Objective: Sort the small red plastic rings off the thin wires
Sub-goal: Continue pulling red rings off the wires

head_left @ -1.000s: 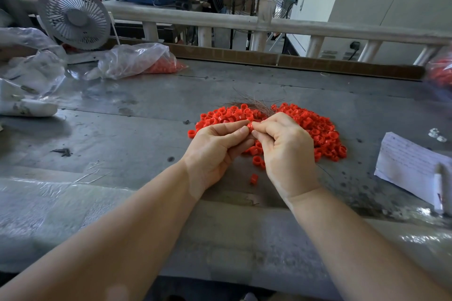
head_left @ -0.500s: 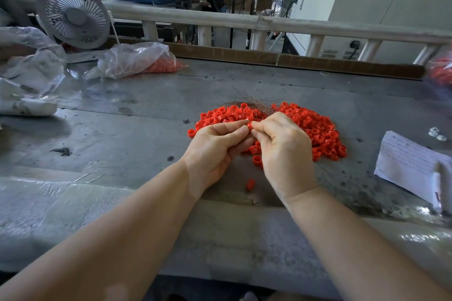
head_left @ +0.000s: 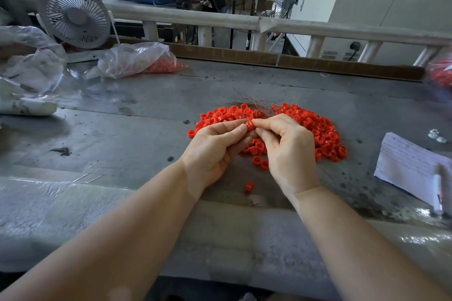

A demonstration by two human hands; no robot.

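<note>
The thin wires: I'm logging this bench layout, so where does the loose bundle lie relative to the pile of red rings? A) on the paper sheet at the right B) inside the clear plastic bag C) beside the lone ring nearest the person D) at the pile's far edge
D: the thin wires fan out along the far edge of the pile of red rings, beyond both hands.

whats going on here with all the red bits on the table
A person is working at a grey table, sorting red rings away from thin wires. The left hand and right hand meet above the pile, both pinching one ring at their fingertips. The wires lie bunched at the pile's far edge. One stray ring lies nearer the person, apart from the pile.
</note>
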